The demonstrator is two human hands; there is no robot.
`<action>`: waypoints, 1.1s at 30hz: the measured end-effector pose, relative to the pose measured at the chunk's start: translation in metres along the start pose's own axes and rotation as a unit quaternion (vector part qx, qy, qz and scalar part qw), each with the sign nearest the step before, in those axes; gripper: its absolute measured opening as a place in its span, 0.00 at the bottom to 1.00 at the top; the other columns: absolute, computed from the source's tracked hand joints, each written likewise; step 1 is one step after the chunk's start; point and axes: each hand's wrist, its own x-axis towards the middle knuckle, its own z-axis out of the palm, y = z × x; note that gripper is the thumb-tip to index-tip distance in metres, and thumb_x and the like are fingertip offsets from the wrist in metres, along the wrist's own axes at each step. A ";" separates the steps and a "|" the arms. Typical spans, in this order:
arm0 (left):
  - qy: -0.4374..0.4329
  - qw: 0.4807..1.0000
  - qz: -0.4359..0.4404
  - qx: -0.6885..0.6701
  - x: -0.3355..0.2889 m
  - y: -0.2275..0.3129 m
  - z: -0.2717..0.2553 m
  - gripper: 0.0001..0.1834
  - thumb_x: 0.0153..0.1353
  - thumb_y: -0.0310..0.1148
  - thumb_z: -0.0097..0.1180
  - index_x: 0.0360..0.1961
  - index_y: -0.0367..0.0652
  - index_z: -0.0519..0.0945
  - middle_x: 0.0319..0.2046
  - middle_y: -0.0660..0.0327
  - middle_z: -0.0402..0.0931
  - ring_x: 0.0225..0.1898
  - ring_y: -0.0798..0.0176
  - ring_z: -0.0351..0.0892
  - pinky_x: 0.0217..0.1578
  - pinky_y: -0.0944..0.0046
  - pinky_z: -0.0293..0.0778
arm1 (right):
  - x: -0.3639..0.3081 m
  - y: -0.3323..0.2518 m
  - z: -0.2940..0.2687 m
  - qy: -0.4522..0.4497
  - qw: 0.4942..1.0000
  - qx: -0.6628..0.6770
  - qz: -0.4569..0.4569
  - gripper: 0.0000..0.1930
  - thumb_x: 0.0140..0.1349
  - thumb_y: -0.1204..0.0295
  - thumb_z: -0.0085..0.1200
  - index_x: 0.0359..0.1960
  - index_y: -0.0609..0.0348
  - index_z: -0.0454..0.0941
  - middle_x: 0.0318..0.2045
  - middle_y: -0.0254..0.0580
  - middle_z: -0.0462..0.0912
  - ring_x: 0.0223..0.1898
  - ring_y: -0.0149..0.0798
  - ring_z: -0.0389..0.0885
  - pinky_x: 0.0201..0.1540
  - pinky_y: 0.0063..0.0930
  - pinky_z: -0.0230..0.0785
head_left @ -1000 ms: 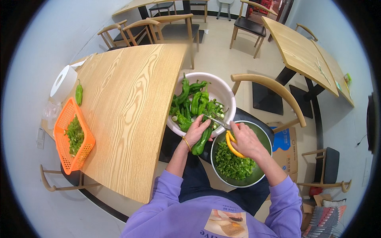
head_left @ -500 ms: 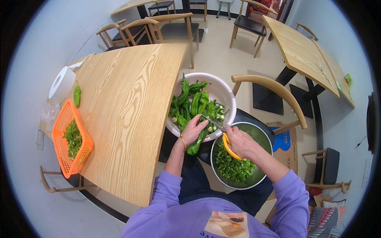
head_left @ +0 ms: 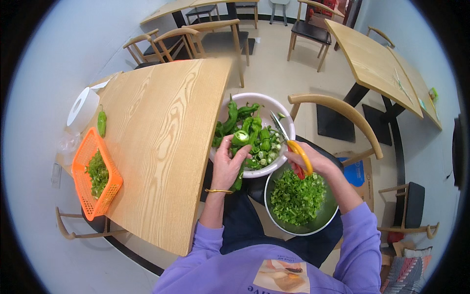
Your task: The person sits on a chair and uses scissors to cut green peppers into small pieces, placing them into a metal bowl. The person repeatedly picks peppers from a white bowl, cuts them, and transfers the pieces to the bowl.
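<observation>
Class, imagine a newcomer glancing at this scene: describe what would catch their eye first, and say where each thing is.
Probably the scissors with yellow-orange handles in the right hand, their blades over the pale bowl of green peppers. Beside them, the left hand holds a cut pepper, its pale inside showing. At far left, the bright orange basket stands out at the wooden table's edge.

Glossy peppers (head_left: 255,128), metal scissor blades (head_left: 281,129) and a wood-grained table (head_left: 166,142) on my feed
I see smooth plastic on the yellow scissor handles (head_left: 305,158), pale basin (head_left: 274,102) and perforated basket (head_left: 116,181). The purple sleeves (head_left: 359,232) are matt cloth, the bangle (head_left: 219,191) shiny metal, the carton (head_left: 368,183) brown cardboard. The bowl (head_left: 330,208) has a metal-looking rim, though from here I can't be certain.
</observation>
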 end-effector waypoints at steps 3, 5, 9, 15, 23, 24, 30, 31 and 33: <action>-0.018 0.999 -0.042 -0.025 0.013 -0.030 0.002 0.18 0.66 0.27 0.59 0.55 0.37 0.70 0.43 0.59 0.79 0.37 0.68 0.81 0.35 0.69 0.78 | -0.008 -0.004 -0.010 -0.040 0.998 0.045 -0.031 0.14 0.71 0.61 0.50 0.39 0.61 0.75 0.28 0.40 0.82 0.23 0.32 0.81 0.26 0.24 0.75; -0.008 1.000 -0.007 0.017 0.024 -0.055 0.004 0.19 0.65 0.27 0.62 0.54 0.38 0.70 0.42 0.59 0.79 0.38 0.69 0.80 0.37 0.69 0.78 | -0.006 -0.007 -0.003 -0.077 0.986 0.150 0.007 0.14 0.71 0.61 0.50 0.39 0.61 0.75 0.28 0.41 0.82 0.25 0.32 0.82 0.27 0.24 0.76; 0.022 0.991 0.066 0.116 0.042 -0.089 0.005 0.17 0.61 0.26 0.65 0.50 0.39 0.74 0.40 0.62 0.80 0.39 0.71 0.79 0.41 0.68 0.77 | -0.012 -0.009 0.017 -0.085 0.979 0.187 -0.002 0.17 0.73 0.59 0.49 0.45 0.64 0.73 0.29 0.41 0.82 0.25 0.31 0.81 0.28 0.23 0.75; 0.017 0.986 0.090 0.137 0.039 -0.092 0.003 0.15 0.59 0.22 0.64 0.46 0.42 0.76 0.39 0.64 0.80 0.43 0.70 0.77 0.49 0.67 0.73 | -0.067 -0.018 0.019 -0.184 0.947 0.261 -0.042 0.24 0.74 0.60 0.49 0.63 0.65 0.67 0.28 0.38 0.78 0.22 0.28 0.76 0.24 0.21 0.70; -0.034 0.968 0.152 0.196 0.035 -0.072 0.009 0.21 0.48 0.12 0.57 0.44 0.42 0.77 0.39 0.59 0.79 0.46 0.62 0.80 0.50 0.64 0.73 | -0.084 -0.034 0.020 -0.182 0.971 0.155 -0.027 0.22 0.73 0.60 0.51 0.60 0.64 0.69 0.23 0.36 0.77 0.21 0.26 0.76 0.24 0.21 0.69; -0.033 0.962 0.172 0.208 0.034 -0.069 0.008 0.21 0.48 0.13 0.57 0.44 0.42 0.77 0.39 0.58 0.80 0.45 0.57 0.81 0.48 0.62 0.73 | -0.083 -0.035 0.020 -0.183 0.971 0.150 -0.017 0.23 0.73 0.59 0.51 0.60 0.63 0.69 0.23 0.36 0.78 0.21 0.26 0.76 0.24 0.21 0.69; -0.067 0.909 0.250 0.328 0.034 -0.050 -0.001 0.21 0.45 0.14 0.55 0.42 0.43 0.77 0.37 0.54 0.80 0.45 0.48 0.81 0.47 0.56 0.73 | -0.077 -0.044 0.008 -0.209 0.976 0.063 -0.022 0.20 0.72 0.57 0.51 0.53 0.63 0.74 0.21 0.34 0.78 0.21 0.26 0.78 0.24 0.22 0.70; -0.081 0.897 0.258 0.350 0.033 -0.048 -0.001 0.21 0.44 0.15 0.55 0.41 0.44 0.77 0.37 0.54 0.79 0.45 0.47 0.80 0.46 0.54 0.73 | -0.076 -0.046 0.006 -0.197 0.980 0.036 -0.013 0.19 0.72 0.57 0.51 0.50 0.63 0.75 0.21 0.34 0.78 0.21 0.27 0.78 0.24 0.23 0.70; -0.064 0.875 0.265 0.400 0.031 -0.047 0.001 0.20 0.45 0.17 0.56 0.42 0.45 0.77 0.36 0.55 0.78 0.44 0.47 0.79 0.43 0.52 0.72 | -0.072 -0.052 0.005 -0.180 0.983 -0.022 0.006 0.18 0.72 0.57 0.52 0.44 0.63 0.76 0.21 0.35 0.79 0.20 0.28 0.79 0.22 0.24 0.71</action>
